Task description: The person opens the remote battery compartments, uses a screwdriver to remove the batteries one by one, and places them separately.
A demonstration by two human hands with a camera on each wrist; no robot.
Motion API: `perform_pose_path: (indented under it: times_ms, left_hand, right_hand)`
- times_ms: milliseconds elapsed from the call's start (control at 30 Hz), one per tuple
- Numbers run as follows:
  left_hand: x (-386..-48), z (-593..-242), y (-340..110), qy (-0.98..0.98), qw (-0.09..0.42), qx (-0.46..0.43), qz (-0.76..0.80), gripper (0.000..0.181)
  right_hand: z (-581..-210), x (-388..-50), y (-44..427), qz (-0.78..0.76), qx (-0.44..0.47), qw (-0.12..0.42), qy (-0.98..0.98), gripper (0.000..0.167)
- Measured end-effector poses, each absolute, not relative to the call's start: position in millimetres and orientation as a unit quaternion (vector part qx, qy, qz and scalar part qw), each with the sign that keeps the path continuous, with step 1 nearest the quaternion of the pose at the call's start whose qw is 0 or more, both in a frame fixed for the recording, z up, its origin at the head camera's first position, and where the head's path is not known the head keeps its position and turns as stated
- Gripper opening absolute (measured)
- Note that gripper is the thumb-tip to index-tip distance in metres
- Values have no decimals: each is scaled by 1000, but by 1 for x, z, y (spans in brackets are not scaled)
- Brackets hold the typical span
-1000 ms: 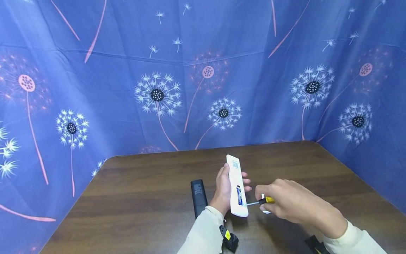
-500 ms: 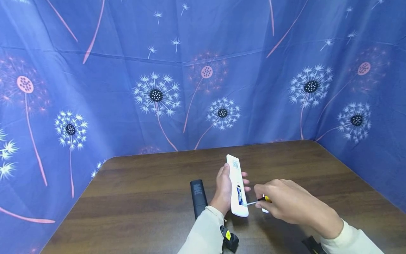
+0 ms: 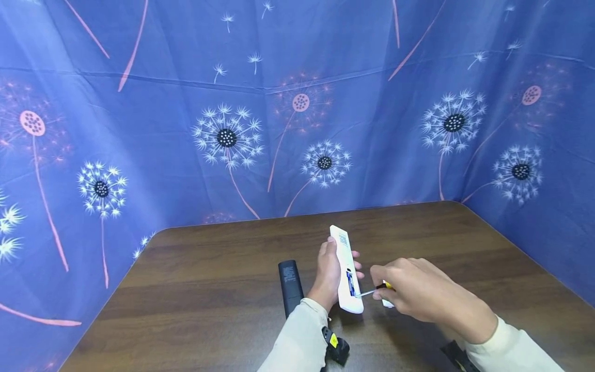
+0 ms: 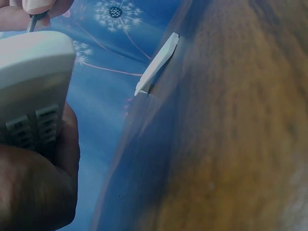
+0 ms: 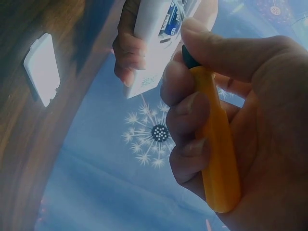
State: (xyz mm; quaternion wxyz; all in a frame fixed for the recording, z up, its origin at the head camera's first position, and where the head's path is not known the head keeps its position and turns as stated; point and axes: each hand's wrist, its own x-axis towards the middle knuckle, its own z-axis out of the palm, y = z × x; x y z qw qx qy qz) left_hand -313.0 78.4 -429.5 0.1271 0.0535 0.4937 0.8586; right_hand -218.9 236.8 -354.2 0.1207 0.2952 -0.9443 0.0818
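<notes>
White remote control [image 3: 344, 253]: being held above the surface [image 3: 209, 289], its back facing up and its keys facing down, as the left wrist view is showing. Battery compartment [image 3: 355, 282]: lying uncovered toward the person's end; a blue battery [image 3: 350, 284] is sitting inside.

Left hand [image 3: 327, 273]: gripping the white remote control, thumb lying along one edge, fingers wrapping beneath and showing past the other. The hold is probably steadying the body while leaving the compartment exposed to the tool.

Screwdriver [image 5: 219, 144]: shaft reaching the compartment's near end; what the tip is touching is too small to tell.

Right hand [image 3: 418, 289]: gripping the screwdriver's yellow-orange handle, fingers curling round it, thumb lying near the dark collar, apparently for fine control.

White cover-like piece [image 5: 43, 70]: lying on the surface, partly hiding behind the right hand in the head view; likely belonging over the compartment.

Black remote [image 3: 290, 284]: lying left of the left hand, sleeve [image 3: 297, 336] overlapping its lower end; seemingly sitting out of the tool's path.

Patterned blue cloth [image 3: 176, 155]: hanging behind everything.
</notes>
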Motion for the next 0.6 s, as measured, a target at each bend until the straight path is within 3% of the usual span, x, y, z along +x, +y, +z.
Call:
perform_pose_path:
  times_ms: [600]
  left_hand:
    - [-313,-428,79,538,99,36,836,44]
  right_hand:
    - [-355,-220,236,58,316,146,-936,32]
